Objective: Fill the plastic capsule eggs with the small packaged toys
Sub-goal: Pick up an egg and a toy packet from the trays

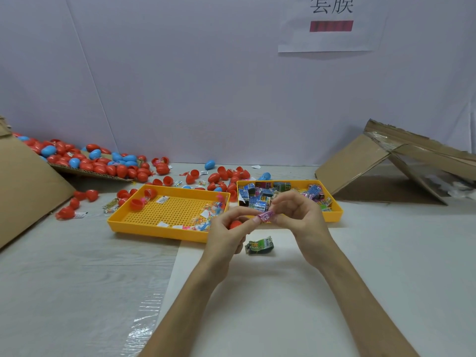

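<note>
Both hands meet above the white table (334, 279). The left hand (223, 235) curls round a red plastic capsule egg piece (235, 224) tucked against its palm; whether this is a half or a whole egg I cannot tell. Its fingertips and those of the right hand (300, 220) pinch a small pink film-wrapped toy packet (266, 216) between them, just above the red piece. The packet looks very light and crushable, and its glossy wrapper is probably slippery, so pinching it at the two ends and squeezing it narrow seems the way to feed it into the shell. The shell is likely thin, stiff and smooth, and cupping it round the outside should stop it popping loose. A crumpled green toy packet (258, 245) lies on the table just below the hands. Behind sit a yellow plastic tray of packets (334, 215) and a yellow perforated tray (154, 228), with a pile of red and blue eggs (103, 163) on cardboard at far left.
</note>
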Tool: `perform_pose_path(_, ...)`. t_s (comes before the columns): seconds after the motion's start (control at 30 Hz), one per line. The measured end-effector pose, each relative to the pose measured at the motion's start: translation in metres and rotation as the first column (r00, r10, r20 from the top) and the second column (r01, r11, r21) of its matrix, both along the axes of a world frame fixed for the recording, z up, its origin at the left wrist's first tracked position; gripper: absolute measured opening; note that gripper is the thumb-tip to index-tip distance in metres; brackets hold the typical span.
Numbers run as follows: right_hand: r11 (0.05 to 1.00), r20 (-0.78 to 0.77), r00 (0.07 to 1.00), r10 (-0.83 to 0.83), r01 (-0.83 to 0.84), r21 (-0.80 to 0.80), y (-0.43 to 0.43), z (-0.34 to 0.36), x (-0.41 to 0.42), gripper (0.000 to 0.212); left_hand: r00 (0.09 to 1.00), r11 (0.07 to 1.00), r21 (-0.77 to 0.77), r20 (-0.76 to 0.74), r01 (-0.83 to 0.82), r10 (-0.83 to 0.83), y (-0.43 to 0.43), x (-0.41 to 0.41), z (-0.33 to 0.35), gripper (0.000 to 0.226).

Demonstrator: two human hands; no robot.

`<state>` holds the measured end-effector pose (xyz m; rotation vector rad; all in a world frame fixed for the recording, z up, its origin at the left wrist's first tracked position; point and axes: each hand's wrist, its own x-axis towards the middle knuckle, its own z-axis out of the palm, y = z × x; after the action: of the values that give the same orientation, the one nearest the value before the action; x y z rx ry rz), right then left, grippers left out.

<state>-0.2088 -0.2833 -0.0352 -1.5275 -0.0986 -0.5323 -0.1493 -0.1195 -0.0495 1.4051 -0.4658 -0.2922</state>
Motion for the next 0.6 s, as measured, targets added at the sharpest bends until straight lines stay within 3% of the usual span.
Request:
perform_pose_path(0.37, 0.998, -0.021, 0.999, 0.048, -0.048, 0.039, -0.0001, -0.0026, 0.0015, 0.035, 0.995, 0.992, -0.077, -0.026, -0.101, 0.099, 0.0012, 0.002, 0.0009, 0.004)
perform_pose_path(0.6, 0.995, -0.041, 0.996, 0.078, -0.075, 0.065, 0.0033, -0.0008, 0.0016, 0.032, 0.981, 0.989, 0.01, 0.132, -0.146, 0.143, -0.0028, 0.0002, -0.0005, 0.006)
